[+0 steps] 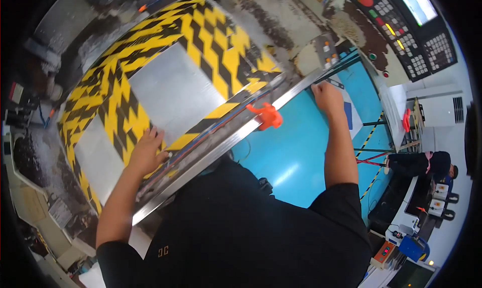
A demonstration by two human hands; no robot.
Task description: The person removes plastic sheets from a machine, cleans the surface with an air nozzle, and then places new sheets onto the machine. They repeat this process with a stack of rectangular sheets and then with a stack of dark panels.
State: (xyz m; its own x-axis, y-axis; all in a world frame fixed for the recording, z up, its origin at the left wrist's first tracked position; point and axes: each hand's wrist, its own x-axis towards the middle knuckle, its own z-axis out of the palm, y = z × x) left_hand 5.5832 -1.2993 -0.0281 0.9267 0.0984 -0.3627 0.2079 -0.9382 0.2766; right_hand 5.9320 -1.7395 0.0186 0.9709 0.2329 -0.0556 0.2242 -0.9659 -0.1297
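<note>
My left hand (148, 150) lies on the front edge of a panel (175, 92) covered in yellow-and-black striped tape. Its fingers are apart and hold nothing that I can see. Grey metal sheets show bare between the striped parts. My right hand (329, 98) is closed in a fist at the far end of the long metal rail (291, 93). What its fingers grip, if anything, is hidden. On the rail, between my two hands, sits a bright orange plastic piece (269, 116). Blue and red lines run along the panel's edge.
A control panel (401, 37) with a red button, several keys and a lit screen stands at the far right. Below it is a stand with a blue card (348, 115) on a board. Another person (424, 163) bends by equipment at the right. The floor (281, 157) is turquoise.
</note>
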